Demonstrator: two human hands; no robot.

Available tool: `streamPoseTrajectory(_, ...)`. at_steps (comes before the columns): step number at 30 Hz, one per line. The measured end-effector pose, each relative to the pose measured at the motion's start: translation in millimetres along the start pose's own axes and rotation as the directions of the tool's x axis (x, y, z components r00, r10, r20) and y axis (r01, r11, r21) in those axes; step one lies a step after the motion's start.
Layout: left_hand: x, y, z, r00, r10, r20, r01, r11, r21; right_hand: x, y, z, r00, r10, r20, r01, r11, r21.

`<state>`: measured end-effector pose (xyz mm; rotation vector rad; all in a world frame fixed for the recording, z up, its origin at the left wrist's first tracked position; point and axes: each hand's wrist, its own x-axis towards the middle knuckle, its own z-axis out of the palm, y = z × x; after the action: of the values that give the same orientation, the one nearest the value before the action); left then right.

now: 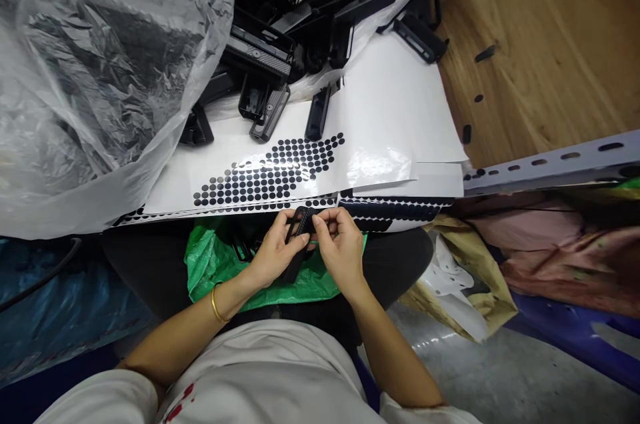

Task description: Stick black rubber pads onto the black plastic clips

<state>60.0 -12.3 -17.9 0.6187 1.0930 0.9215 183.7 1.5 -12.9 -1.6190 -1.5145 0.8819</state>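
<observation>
Textured black plastic part (pixel 299 237), glossy sheet (pixel 400 111)

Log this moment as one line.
left hand: holds black plastic part | right hand: pinches it | behind: dot sticker sheet | below: green bag

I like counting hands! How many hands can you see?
2. The left hand and the right hand meet over the lap, both holding one black plastic part.

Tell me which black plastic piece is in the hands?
The slim black piece pinched between the left hand and right hand, over the green bag. All the others lie in the pile on the table.
</observation>
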Motion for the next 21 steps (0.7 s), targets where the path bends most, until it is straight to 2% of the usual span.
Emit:
streamPoseTrajectory(11, -3.7, 0.0, 1.5, 1.000, -0.026, 0.017, 0.027, 0.998, -0.060, 4.0, -2.9, -1.9, 0.998, 0.029, 0.052, -0.031, 0.999, 0.025)
streamPoseTrajectory(21, -6.0, 0.4, 6.7, 0.999, -0.003, -0.035, -0.003, 0.989, -0.148, 5.8, -11.2, -2.4, 0.998, 0.026, 0.062, -0.029, 0.998, 0.050)
